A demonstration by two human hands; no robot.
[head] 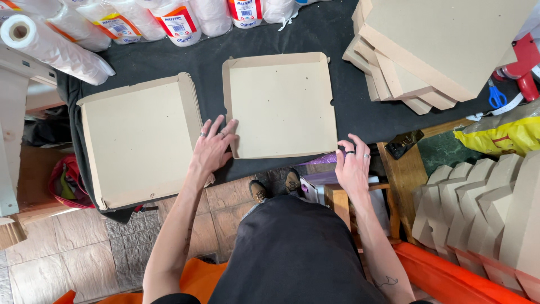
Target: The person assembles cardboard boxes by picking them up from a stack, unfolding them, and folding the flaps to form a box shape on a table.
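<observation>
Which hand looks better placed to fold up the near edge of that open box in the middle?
Probably the right hand: its fingers sit at the near right corner of the box, on that edge. The left hand lies flat at the near left corner, partly over the stack.

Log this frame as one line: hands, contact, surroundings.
left hand: flat on cardboard tray left corner | right hand: at tray's right corner | beside: flat box stack | surface: black cloth

Bare black cloth leaves a narrow lane between the left box and the middle box. A wider lane runs right of it, blocked beyond by the cardboard stack; rolls wall the far edge.
</observation>
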